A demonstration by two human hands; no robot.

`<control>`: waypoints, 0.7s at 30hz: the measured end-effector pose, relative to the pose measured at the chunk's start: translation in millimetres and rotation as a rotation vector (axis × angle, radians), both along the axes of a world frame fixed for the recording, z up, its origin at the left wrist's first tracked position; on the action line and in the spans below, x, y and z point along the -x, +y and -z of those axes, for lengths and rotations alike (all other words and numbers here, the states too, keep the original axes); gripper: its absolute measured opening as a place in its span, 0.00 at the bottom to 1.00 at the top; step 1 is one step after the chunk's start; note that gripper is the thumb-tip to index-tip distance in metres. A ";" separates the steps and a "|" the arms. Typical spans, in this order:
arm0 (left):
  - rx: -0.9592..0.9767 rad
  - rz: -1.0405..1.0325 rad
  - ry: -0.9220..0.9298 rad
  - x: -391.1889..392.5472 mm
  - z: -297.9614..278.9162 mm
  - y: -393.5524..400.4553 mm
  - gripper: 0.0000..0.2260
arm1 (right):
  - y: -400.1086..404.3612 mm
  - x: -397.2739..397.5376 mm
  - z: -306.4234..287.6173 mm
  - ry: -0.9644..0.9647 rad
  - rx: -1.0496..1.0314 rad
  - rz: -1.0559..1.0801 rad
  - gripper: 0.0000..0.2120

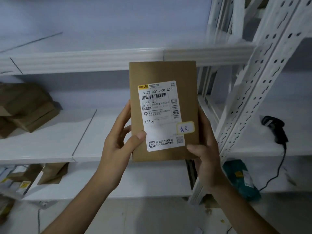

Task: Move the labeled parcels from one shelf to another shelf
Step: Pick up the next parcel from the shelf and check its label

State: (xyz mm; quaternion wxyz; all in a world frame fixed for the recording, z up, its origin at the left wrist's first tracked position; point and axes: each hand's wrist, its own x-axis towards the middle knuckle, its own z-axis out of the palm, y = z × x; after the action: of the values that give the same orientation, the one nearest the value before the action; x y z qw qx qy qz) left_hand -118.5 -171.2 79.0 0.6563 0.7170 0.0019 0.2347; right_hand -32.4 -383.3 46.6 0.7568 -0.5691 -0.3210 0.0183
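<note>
Parcel [163,112]: flat brown cardboard mailer w/ white shipping label [161,115] on front, plus a small yellow-edged handwritten sticker [185,127]. Judging by look, it's light & fairly stiff, thin enough to flex if squeezed mid-face; cardboard is matte so prob. not slippery, though the label is smoother. Best hold = the 2 long edges near the bottom, thumbs on front, fingers behind, which is about where it's held now.

Position: parcel is upright, label facing the camera, up in the air in front of the middle shelf [50,146], not touching any shelf. Both hands are at its lower half. Left hand [118,141] pinches the left edge, thumb pressed on the label's lower left corner, fingers wrapped behind. Right hand [205,154] grips the lower right corner, thumb on front just under the label, fingers hidden behind.

Other brown parcels [25,107] lie stacked at far left of that shelf, well apart from the held 1. More sit on the shelf below [42,174]. Next rack [253,92] stands just right.
</note>
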 end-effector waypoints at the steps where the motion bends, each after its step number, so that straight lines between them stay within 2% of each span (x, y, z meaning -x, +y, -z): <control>1: -0.021 -0.004 -0.019 2.2 -8.2 3.7 0.36 | 3.9 1.6 -7.0 -0.015 -0.015 -0.009 0.42; 4: -0.038 -0.020 -0.051 9.6 -33.5 17.5 0.38 | 21.7 6.4 -29.6 -0.060 -0.048 -0.013 0.43; 9: -0.027 -0.027 -0.129 33.8 -64.6 64.4 0.33 | 73.4 26.9 -62.5 -0.131 -0.076 -0.028 0.42; 15: 0.048 -0.009 -0.206 87.3 -92.3 150.9 0.31 | 168.5 73.7 -99.5 -0.176 -0.107 0.001 0.39; 21: -0.005 -0.021 -0.268 138.4 -117.0 244.2 0.33 | 270.8 116.3 -131.6 -0.230 -0.136 0.059 0.34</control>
State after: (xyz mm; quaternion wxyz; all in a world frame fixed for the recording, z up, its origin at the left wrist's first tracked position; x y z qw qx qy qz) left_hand -257.0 73.0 195.9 0.6465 0.6807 -0.0790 0.3353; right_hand -148.6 -112.5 178.2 0.7519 -0.5242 -0.3893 -0.0913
